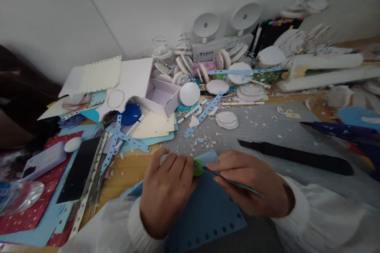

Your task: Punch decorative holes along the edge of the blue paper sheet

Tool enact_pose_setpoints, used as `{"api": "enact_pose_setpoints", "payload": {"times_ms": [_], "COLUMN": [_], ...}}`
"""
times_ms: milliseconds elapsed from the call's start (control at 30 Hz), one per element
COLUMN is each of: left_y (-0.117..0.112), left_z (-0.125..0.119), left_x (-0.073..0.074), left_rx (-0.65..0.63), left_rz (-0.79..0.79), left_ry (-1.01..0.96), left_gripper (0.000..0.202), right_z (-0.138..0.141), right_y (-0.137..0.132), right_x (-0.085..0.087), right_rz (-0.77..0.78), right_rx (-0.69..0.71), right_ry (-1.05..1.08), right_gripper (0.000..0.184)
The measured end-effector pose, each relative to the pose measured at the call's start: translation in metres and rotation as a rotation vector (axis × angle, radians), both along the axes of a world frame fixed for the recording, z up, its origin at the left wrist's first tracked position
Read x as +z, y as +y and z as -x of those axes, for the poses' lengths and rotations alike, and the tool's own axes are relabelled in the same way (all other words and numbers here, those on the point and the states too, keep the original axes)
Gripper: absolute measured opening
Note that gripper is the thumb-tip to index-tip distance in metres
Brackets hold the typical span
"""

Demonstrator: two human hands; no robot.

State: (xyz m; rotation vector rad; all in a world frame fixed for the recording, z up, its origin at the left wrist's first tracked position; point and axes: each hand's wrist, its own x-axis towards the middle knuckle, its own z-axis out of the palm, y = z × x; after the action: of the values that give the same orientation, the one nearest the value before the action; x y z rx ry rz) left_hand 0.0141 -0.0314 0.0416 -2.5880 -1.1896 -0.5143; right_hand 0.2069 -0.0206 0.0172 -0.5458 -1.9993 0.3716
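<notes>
My left hand is closed over a small bright green object, perhaps a craft punch, mostly hidden by the fingers. In my right hand, a slim pointed tool, which looks like tweezers, is pinched between thumb and fingers, its tip close to the green object. Under both hands lies a blue paper sheet with small flower- or paw-shaped marks along its edge. Right of my right hand, a black craft knife rests on the grey cutting mat.
White foam discs and paper scraps crowd the back. A lilac box stands left of them. Dotted blue strips cross the mat. On the left are a black phone, a lilac phone and a clear bottle.
</notes>
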Motion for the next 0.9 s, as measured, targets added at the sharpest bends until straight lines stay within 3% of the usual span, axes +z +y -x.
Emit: {"api": "enact_pose_setpoints", "payload": {"times_ms": [333, 633, 900], "left_y": [0.0022, 0.0027, 0.0047], "left_z": [-0.0031, -0.003, -0.0012], "left_x": [0.0, -0.0011, -0.003], "left_rx": [0.022, 0.034, 0.02], "left_rz": [0.009, 0.008, 0.02], "left_ry": [-0.028, -0.014, -0.017], "left_gripper": [0.022, 0.022, 0.023], "right_z": [0.0003, 0.0029, -0.0007], "right_y": [-0.0027, -0.0042, 0.0001], "right_x": [0.0007, -0.0048, -0.0001], "right_rz": [-0.158, -0.142, 0.017], "right_rx": [-0.072, -0.09, -0.095], "right_ry": [-0.123, -0.125, 0.003], "right_gripper": [0.016, 0.018, 0.021]}}
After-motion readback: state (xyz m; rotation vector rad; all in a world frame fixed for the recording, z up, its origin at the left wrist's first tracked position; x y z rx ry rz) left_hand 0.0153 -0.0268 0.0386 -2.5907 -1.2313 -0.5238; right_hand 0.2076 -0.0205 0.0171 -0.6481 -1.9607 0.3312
